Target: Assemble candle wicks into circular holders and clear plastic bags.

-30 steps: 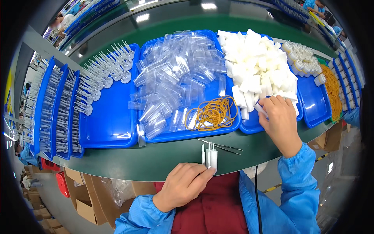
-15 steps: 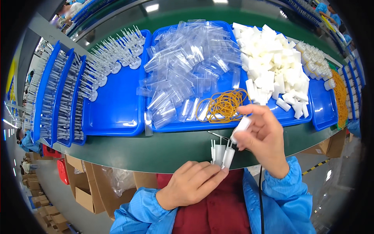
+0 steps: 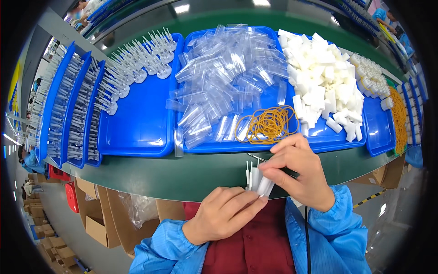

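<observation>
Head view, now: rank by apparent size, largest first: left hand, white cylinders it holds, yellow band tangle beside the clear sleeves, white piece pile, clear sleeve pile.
1. Clear sleeve pile
2. White piece pile
3. Left hand
4. Yellow band tangle
5. Held white cylinders, partly hidden by fingers

Head-worn fisheye view, facing down and forward from the near side of the green bench [image 3: 200,173], close above the left hand [image 3: 222,213] and right hand [image 3: 302,172].

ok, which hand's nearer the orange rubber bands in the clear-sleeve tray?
Right. The right hand is just below and right of the rubber bands; the left hand is farther below, to their left, at the green table's near edge.
</observation>
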### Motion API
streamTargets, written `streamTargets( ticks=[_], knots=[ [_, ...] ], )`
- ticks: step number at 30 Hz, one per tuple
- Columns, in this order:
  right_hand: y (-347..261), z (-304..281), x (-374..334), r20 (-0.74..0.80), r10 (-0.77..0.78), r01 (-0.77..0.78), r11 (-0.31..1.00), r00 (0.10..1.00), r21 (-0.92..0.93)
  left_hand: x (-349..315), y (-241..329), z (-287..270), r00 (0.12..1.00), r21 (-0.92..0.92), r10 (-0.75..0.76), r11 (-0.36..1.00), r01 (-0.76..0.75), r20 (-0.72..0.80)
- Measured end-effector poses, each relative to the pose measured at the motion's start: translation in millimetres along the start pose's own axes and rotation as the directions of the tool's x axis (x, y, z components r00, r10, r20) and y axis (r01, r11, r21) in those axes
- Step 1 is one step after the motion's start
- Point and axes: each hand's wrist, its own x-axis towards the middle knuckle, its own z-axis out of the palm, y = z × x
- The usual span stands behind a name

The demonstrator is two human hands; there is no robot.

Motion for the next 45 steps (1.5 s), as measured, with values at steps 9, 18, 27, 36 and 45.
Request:
streamTargets(
  ticks=[9,18,27,36,45],
  knots=[
    [2,12,-2,-0.083,-0.232,0.239,0.967,0.969,0.089,-5,-13,12,0.977,-0.193,-0.070,0.981,0.030,-0.203],
    [34,-50,-23,-0.359,-0.142,-0.038,0.892,0.922,-0.451,-7,-9,7,0.998,-0.063,0.030,0.997,-0.034,-0.059],
    [52,-102,-14,0.001,0.070,-0.035,0.511,0.998,-0.859,-2,-5,6,0.992,0.005,0.043,0.999,-0.044,0.118],
    [2,-74,-12,-0.180,0.344,-0.337,0.939,0.922,0.066,-11,-3,11,0.995,-0.034,0.040,0.999,-0.037,0.094],
    [-2,-9,-20,-0.040,0.384,-0.349,0.873,0.922,0.341,3,1,2,0.990,-0.034,0.101,0.995,-0.098,0.098]
  ],
)
